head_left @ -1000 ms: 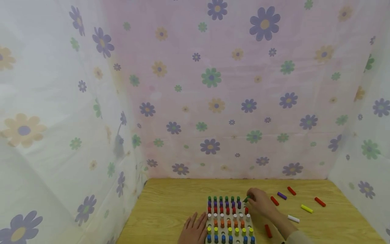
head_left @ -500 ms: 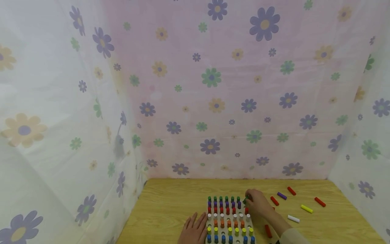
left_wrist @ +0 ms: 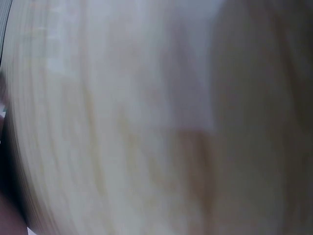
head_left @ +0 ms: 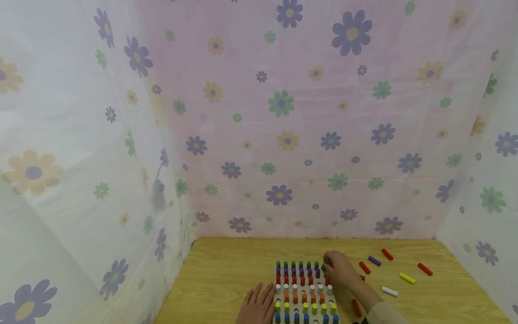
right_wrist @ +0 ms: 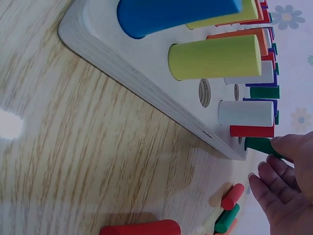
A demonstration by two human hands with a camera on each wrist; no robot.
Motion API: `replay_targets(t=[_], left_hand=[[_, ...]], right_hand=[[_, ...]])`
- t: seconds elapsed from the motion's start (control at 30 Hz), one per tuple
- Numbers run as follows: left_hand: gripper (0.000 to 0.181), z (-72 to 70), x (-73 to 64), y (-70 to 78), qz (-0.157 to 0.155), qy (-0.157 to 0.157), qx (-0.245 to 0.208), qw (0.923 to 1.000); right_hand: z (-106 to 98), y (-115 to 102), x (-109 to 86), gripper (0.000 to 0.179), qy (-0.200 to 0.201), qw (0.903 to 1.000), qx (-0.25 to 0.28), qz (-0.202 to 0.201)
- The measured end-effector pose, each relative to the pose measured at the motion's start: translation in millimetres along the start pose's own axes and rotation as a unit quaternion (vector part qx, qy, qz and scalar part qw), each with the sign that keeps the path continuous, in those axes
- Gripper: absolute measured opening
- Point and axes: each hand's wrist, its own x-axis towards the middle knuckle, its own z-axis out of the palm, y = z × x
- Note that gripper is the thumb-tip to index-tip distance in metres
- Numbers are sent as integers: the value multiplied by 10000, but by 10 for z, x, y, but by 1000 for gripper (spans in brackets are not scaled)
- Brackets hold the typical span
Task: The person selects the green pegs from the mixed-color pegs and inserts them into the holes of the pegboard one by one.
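Note:
My right hand point(head_left: 341, 270) pinches a green peg point(right_wrist: 260, 145) between thumb and fingers. It holds the peg at the far right corner of a pale wooden pegboard point(right_wrist: 146, 58), at the end of the green row; in the right wrist view the peg leans slightly, its lower end at the board's surface. Rows of green, purple, red, white, orange, yellow and blue pegs stand in the board, with some bare holes among them. My left hand point(head_left: 256, 307) lies with fingers extended along the board's left edge. The left wrist view is a blur of wood grain.
Loose pegs lie on the wooden table point(head_left: 226, 265) right of the board: several red, a purple point(head_left: 374, 261), a yellow point(head_left: 407, 278) and a white one point(head_left: 390, 291). A green peg point(right_wrist: 227, 218) lies beside a red peg point(right_wrist: 233, 197). Flowered cloth walls surround the table.
My right hand has shifted slightly left with the green peg, bringing it from beside the corner onto the end of the green row. The left hand has stayed in place.

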Motion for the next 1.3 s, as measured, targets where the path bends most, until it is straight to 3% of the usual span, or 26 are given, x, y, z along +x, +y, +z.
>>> replay_targets(t=[0.43,0.77,1.07,1.3], left_hand=[[57,-25,5,3,-49,6,25,10000],[59,1,6,-6,-66,-61,14,10000],[66,0,13,7,-150,-225,-150,9995],[64,1,4,4,-150,-181,-104,9997]], right_hand=[[-41,-53,-17,7,-1,9994,133,313],[59,14,-53,7,216,9948,777,627],[100,60,-35,7,-210,9901,1004,959],[136,91,-18,6,-231,9898,1019,965]])
